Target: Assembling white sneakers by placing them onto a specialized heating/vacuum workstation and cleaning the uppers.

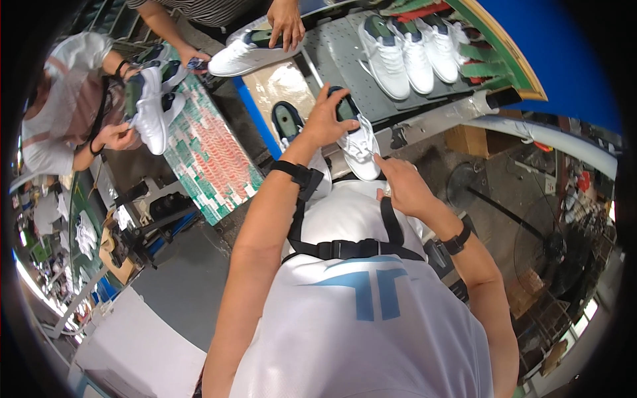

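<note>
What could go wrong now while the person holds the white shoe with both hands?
The white shoe hangs past the bench edge, held only by the left hand and right hand; it could drop. The left elbow is near the second shoe, which might get knocked.

The white sneaker (358,142) I hold is a low lace-up with a dark green insole showing through its opening. It is tilted, toe pointing down toward me, heel up and away. It sits off the bench, above the near edge, with its white laces hanging loose.
</note>
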`<move>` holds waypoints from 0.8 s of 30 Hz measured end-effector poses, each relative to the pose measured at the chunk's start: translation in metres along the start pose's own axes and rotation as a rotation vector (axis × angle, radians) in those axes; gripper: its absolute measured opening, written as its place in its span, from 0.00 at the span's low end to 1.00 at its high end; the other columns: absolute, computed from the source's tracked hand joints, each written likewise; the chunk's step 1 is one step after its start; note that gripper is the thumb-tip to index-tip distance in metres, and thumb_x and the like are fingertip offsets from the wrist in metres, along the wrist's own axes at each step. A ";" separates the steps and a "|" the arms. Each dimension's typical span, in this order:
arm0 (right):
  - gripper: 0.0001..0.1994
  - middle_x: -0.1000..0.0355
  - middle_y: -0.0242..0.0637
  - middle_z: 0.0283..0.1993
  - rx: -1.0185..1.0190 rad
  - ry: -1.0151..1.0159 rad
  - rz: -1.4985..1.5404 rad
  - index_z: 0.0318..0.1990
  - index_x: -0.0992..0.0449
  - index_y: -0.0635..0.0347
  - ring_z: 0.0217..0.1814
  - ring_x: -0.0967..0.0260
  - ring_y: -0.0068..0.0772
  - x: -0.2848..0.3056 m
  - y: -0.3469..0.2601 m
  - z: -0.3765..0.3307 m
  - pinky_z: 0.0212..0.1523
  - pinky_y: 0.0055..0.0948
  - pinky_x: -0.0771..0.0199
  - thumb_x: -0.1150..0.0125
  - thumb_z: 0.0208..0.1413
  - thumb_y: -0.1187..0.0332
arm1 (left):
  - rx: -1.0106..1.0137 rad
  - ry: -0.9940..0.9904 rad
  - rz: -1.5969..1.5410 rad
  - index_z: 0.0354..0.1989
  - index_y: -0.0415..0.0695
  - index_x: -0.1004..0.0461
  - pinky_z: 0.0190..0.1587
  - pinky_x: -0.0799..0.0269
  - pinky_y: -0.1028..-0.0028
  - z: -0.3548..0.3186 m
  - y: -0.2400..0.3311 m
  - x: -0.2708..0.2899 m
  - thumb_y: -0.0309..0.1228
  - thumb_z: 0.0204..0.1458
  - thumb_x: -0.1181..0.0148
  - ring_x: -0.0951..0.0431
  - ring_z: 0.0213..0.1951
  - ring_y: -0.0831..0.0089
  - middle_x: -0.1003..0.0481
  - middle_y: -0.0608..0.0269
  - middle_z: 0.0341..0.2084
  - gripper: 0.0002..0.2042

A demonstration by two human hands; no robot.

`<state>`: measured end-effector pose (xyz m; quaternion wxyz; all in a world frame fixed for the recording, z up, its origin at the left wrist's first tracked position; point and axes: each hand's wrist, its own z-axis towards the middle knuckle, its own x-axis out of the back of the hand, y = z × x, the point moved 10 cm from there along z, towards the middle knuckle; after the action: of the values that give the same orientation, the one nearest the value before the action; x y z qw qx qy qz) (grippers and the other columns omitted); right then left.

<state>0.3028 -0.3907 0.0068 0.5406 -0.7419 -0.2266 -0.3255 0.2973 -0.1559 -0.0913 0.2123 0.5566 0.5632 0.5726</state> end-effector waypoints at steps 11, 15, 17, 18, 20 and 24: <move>0.52 0.28 0.61 0.66 -0.194 0.016 0.121 0.77 0.37 0.66 0.68 0.29 0.63 -0.036 0.077 0.087 0.68 0.50 0.26 0.15 0.46 0.59 | -0.356 0.456 0.218 0.67 0.41 0.27 0.77 0.36 0.52 -0.098 0.057 0.015 0.27 0.50 0.23 0.35 0.75 0.38 0.36 0.38 0.74 0.33; 0.46 0.25 0.59 0.65 -0.223 -0.057 0.105 0.72 0.31 0.61 0.68 0.27 0.65 -0.046 0.087 0.105 0.67 0.51 0.24 0.15 0.46 0.56 | 0.024 0.709 0.255 0.75 0.38 0.36 0.79 0.43 0.50 -0.162 0.031 0.066 0.32 0.52 0.22 0.40 0.77 0.40 0.38 0.39 0.75 0.42; 0.45 0.23 0.56 0.64 -0.208 -0.073 0.213 0.72 0.32 0.61 0.65 0.22 0.59 -0.050 0.090 0.112 0.66 0.46 0.23 0.16 0.47 0.57 | 0.285 0.546 -0.029 0.81 0.34 0.48 0.81 0.48 0.51 -0.161 -0.059 0.033 0.41 0.49 0.18 0.44 0.80 0.40 0.42 0.35 0.78 0.55; 0.45 0.22 0.54 0.63 -0.253 -0.122 0.293 0.72 0.33 0.61 0.64 0.21 0.56 -0.053 0.083 0.113 0.65 0.44 0.23 0.16 0.47 0.57 | 0.276 0.565 -0.014 0.83 0.31 0.56 0.83 0.52 0.52 -0.162 -0.080 0.019 0.47 0.45 0.15 0.50 0.82 0.40 0.47 0.33 0.79 0.65; 0.45 0.20 0.51 0.62 -0.259 -0.142 0.308 0.72 0.33 0.61 0.63 0.20 0.52 -0.054 0.087 0.114 0.65 0.42 0.22 0.17 0.48 0.57 | 0.203 0.401 0.107 0.85 0.33 0.65 0.79 0.41 0.54 -0.155 -0.082 0.031 0.43 0.50 0.17 0.40 0.79 0.44 0.41 0.32 0.78 0.66; 0.44 0.20 0.49 0.62 -0.289 -0.146 0.252 0.72 0.33 0.61 0.64 0.20 0.50 -0.051 0.083 0.117 0.65 0.40 0.23 0.17 0.49 0.56 | 0.572 0.374 -0.353 0.83 0.32 0.57 0.26 0.17 0.64 -0.153 -0.099 0.189 0.24 0.48 0.23 0.13 0.28 0.60 0.16 0.42 0.41 0.56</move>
<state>0.3529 -0.3053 -0.1089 0.4471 -0.8559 -0.1213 -0.2297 0.0699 -0.0272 -0.0648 0.0371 0.3738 0.8164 0.4386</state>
